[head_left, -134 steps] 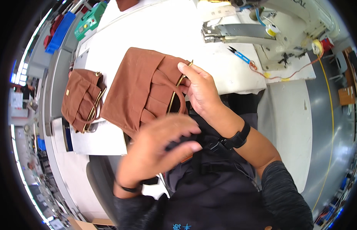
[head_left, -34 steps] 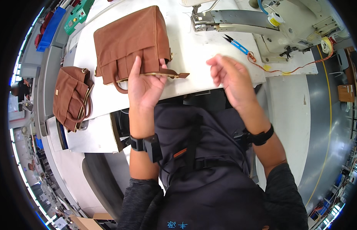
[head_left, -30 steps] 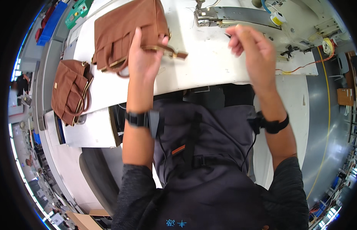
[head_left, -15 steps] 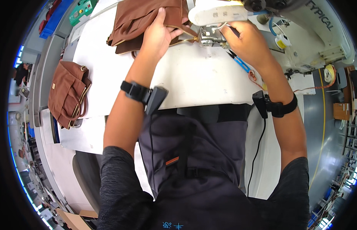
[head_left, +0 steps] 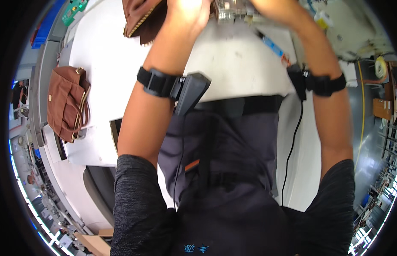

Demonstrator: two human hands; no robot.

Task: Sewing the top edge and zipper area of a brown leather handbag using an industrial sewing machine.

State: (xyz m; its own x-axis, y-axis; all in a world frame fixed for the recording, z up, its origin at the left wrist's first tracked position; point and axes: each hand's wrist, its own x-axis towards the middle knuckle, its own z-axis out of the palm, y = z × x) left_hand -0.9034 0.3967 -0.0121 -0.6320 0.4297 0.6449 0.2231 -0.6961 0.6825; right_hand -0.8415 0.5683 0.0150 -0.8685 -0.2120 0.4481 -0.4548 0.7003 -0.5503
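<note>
My left hand (head_left: pixel 189 13) is at the top edge, over the right part of a brown handbag (head_left: pixel 145 22) with a gold zipper. Its fingers are washed out by light and partly cut off. The bag itself runs out of the picture at the top. Just right of that hand is the metal presser-foot area of a sewing machine (head_left: pixel 227 12). On the far side of it, my right hand (head_left: pixel 278 9) is smeared by motion, its fingers beyond the top edge. Blue thread snips (head_left: pixel 273 46) lie on the white table (head_left: pixel 232 68) below the right hand.
A second brown handbag (head_left: pixel 67 102) with handles rests at the table's left edge. A green box (head_left: pixel 74 10) and a blue bin (head_left: pixel 45 26) are at the far left. Black wrist-strap devices with cables are on both forearms. A cardboard box (head_left: pixel 382 109) stands at the right.
The view has tilted, so the table, bag and machine sit higher in the picture. My left hand has shifted right, closer to the machine. The snips appear nearer the top, partly blurred.
</note>
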